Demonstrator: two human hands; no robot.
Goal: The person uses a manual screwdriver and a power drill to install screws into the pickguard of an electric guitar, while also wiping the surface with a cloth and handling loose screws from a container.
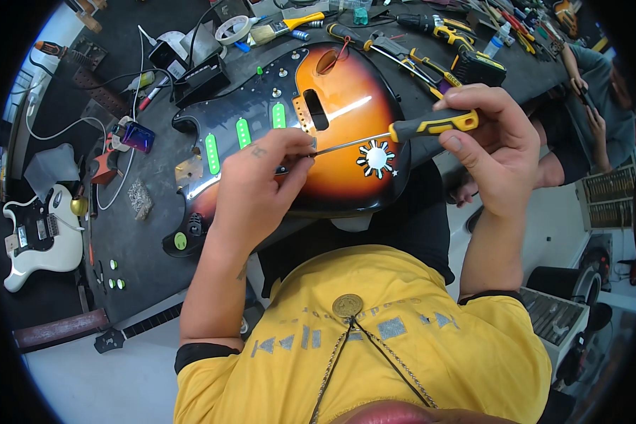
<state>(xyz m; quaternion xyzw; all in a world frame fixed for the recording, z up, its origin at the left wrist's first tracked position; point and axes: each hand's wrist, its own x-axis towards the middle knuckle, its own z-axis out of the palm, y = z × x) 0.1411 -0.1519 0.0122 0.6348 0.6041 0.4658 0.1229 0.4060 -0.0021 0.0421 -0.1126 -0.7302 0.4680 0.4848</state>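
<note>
My right hand grips the yellow-and-black handle of a screwdriver between thumb and fingers. Its thin shaft points left, down to the fingertips of my left hand. Those fingers are pinched together at the tip; whatever is between them is too small and covered to make out. Both hands are above an electric guitar body with a sunburst finish, lying on the bench. It has a black pickguard, three green pickup covers, an oblong cutout and a white sun sticker.
A cordless drill, a paintbrush and a tape roll lie along the back. On the left are a white guitar body, a bag of small parts and green-topped knobs. Another person sits at right.
</note>
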